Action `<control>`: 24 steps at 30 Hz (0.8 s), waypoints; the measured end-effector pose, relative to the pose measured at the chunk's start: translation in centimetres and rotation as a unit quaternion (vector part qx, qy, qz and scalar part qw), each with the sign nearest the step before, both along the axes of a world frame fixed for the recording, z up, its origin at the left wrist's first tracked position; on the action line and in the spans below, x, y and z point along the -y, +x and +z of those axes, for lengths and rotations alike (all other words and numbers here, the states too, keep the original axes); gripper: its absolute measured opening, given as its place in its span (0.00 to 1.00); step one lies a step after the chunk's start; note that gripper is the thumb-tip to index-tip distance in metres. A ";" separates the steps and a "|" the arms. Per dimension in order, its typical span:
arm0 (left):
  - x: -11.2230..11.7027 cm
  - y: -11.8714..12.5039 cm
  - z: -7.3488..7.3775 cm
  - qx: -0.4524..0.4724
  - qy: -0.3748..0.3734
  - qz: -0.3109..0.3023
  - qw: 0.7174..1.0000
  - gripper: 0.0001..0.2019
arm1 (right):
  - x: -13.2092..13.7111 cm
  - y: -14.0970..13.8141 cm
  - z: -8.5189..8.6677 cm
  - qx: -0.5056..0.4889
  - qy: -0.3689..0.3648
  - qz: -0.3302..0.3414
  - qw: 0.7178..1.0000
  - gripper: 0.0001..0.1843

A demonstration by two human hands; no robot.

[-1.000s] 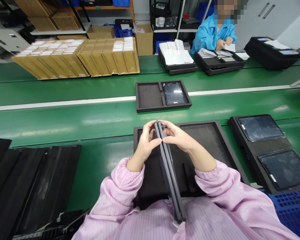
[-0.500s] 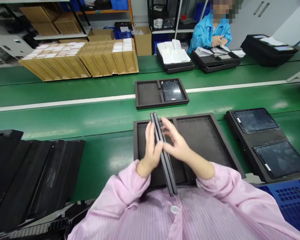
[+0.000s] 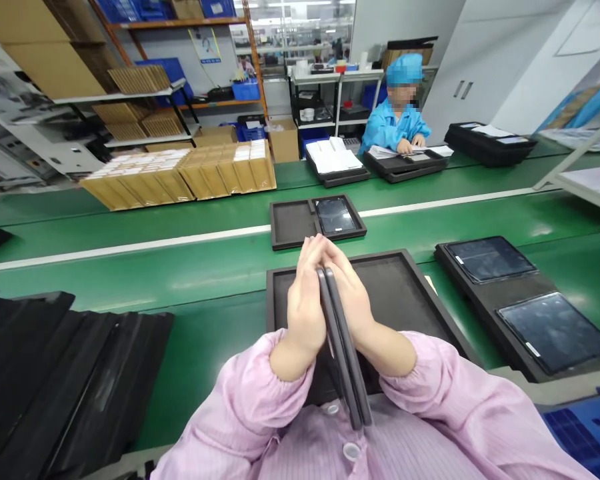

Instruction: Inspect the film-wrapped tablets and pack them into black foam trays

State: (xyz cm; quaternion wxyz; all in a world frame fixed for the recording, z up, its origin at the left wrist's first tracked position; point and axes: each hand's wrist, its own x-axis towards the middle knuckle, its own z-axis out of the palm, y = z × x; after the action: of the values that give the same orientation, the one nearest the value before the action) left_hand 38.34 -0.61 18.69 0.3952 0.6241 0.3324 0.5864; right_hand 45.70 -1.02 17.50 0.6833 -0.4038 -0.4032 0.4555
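Note:
Two dark tablets (image 3: pixel 344 360) stand on edge, back to back, pointing away from my chest. My left hand (image 3: pixel 305 300) presses flat on their left side and my right hand (image 3: pixel 350 293) on their right side, with the fingertips meeting over the far end. Both hands clamp the pair above an empty black foam tray (image 3: pixel 405 287) on the green bench. My pink sleeves fill the bottom of the view.
A foam tray with two tablets (image 3: pixel 525 307) lies to the right. A small tray holding one tablet (image 3: pixel 316 221) sits on the green belt. Black trays (image 3: pixel 55 380) stack at left, brown boxes (image 3: pixel 180 175) far left. A person in blue (image 3: pixel 397 123) works across the belt. A blue crate (image 3: pixel 587 427) sits at bottom right.
My fingers were spread and loose around the tablets; now both hands press together over their far end. The camera has tilted up, showing more of the room.

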 end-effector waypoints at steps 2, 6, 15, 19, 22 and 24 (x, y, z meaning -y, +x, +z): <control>-0.8 0.6 1.1 0.041 -0.106 0.010 0.993 0.20 | -1.1 -0.4 1.1 -0.045 -0.076 0.006 0.996 0.19; -2.3 1.1 0.7 0.074 -0.195 0.020 0.978 0.16 | -2.7 -0.7 0.7 -0.055 -0.118 -0.009 0.992 0.11; -1.7 0.1 -0.8 0.092 -0.177 0.013 0.980 0.17 | -1.9 -1.1 0.2 -0.062 -0.120 -0.008 0.991 0.13; -1.0 0.1 -0.5 0.066 -0.142 0.019 0.987 0.19 | -1.2 -1.3 0.9 -0.067 -0.164 0.009 0.984 0.19; -0.8 -0.3 -1.2 0.046 -0.124 0.025 0.991 0.20 | -0.8 -1.1 -0.1 -0.041 -0.139 0.010 0.989 0.24; -0.7 -1.1 -3.2 0.038 -0.054 0.045 0.997 0.20 | -0.5 -0.7 -2.5 0.022 -0.056 -0.042 0.997 0.26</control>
State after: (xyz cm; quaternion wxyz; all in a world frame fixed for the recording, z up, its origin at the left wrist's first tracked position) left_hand 37.29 0.06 15.48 0.4137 0.5638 0.3760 0.6080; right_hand 45.03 -0.54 15.05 0.6691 -0.4678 -0.3752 0.4390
